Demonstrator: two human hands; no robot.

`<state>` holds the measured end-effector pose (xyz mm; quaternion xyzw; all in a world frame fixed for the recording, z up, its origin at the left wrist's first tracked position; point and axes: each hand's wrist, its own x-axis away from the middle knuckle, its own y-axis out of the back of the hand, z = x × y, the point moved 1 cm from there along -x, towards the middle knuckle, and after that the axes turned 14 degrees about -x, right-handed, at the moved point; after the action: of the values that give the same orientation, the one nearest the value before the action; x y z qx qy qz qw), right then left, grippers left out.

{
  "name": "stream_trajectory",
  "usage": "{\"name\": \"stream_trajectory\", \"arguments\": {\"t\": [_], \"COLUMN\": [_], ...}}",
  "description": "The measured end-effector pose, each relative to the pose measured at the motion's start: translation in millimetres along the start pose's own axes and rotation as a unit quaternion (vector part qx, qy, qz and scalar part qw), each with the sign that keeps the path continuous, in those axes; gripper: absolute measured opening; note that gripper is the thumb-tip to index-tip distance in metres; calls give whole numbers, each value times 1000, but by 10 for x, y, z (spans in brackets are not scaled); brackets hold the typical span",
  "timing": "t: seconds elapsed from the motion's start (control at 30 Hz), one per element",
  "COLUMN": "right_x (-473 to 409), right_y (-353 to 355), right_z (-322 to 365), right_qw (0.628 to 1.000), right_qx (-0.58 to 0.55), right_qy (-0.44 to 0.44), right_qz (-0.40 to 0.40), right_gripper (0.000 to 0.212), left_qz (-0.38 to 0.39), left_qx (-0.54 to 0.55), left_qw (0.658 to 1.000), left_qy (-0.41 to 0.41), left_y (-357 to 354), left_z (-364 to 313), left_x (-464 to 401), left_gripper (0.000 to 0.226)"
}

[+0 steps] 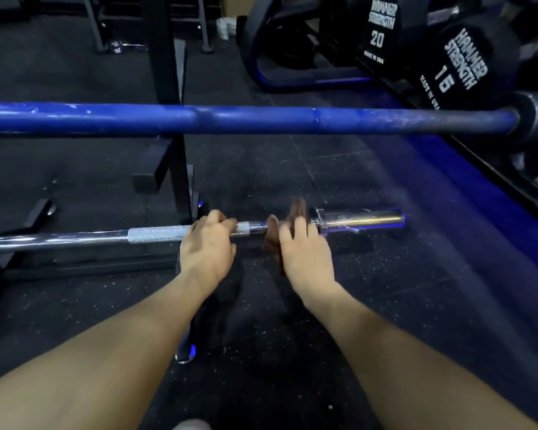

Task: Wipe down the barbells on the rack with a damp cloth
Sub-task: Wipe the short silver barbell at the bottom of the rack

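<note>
A chrome barbell (156,234) lies low across the rack, its knurled section left of centre and its sleeve (364,218) at the right. My left hand (207,243) grips the shaft just right of the knurling. A brown cloth (297,212) is wrapped over the shaft close to the sleeve collar. My right hand (305,246) holds the cloth against the bar, its fingers blurred. Higher up, a blue barbell (246,119) spans the whole view.
The black rack upright (165,72) and its feet stand behind the bars at left. Black dumbbells marked 20 (378,35) and 15 (460,63) sit on a rack at the upper right. Speckled black rubber floor (370,305) lies below.
</note>
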<state>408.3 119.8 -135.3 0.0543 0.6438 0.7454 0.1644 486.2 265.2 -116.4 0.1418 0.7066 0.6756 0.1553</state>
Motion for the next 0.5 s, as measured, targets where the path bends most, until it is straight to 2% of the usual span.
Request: {"name": "stream_trajectory", "arguments": {"t": [0.1, 0.13, 0.2, 0.27, 0.37, 0.5], "right_x": [387, 495, 541, 404, 57, -102], "right_y": [-226, -276, -200, -70, 36, 27], "right_z": [-239, -305, -315, -196, -113, -138], "right_qw": [986, 985, 993, 995, 984, 975], "right_qx": [-37, -31, -43, -79, -40, -28], "right_qy": [-103, -114, -94, -59, 6, 15], "right_qz": [122, 126, 64, -18, -172, -218], "right_gripper": [32, 34, 35, 29, 27, 16], "left_qz": [-13, -14, -16, -16, -4, -13], "left_qx": [22, 43, 79, 75, 83, 40], "left_qw": [1000, 999, 996, 996, 996, 999], "left_qy": [-5, 9, 41, 38, 40, -10], "left_y": [-51, -74, -146, -185, -178, -191], "left_z": [39, 50, 74, 55, 78, 125], "left_x": [8, -7, -40, -25, -4, 11], "left_gripper": [40, 38, 38, 41, 43, 54]}}
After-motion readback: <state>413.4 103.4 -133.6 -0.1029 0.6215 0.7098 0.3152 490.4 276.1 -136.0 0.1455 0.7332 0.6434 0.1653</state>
